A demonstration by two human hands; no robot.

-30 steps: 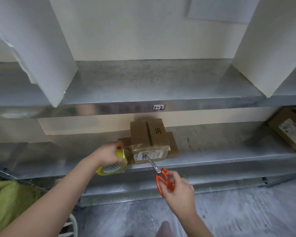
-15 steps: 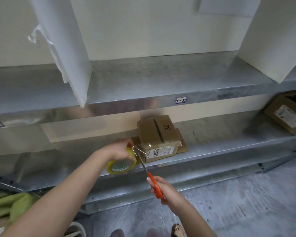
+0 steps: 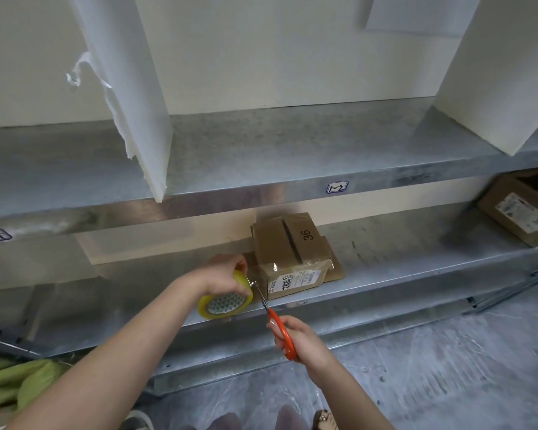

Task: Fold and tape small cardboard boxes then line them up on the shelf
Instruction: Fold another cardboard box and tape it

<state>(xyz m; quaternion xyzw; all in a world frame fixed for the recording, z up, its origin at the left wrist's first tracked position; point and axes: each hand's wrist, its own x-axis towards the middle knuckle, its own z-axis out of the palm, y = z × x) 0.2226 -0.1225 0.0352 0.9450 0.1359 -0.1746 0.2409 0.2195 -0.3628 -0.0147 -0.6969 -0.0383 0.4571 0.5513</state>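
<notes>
A small cardboard box marked "36" sits on the lower metal shelf, on top of a flat piece of cardboard. Clear tape runs from the box's front left corner to a yellow tape roll. My left hand grips that roll just left of the box. My right hand holds orange-handled scissors below the box. Their blades point up at the stretched tape between roll and box.
The upper shelf carries two white upright dividers, and tags are stuck on its front edge. Another labelled cardboard box lies at the right end of the lower shelf. Green cloth lies at the lower left. Grey floor lies below.
The scissors have moved left from the box's front to the tape beside the roll, and their blades have closed in on it. My left hand keeps the roll pulled left.
</notes>
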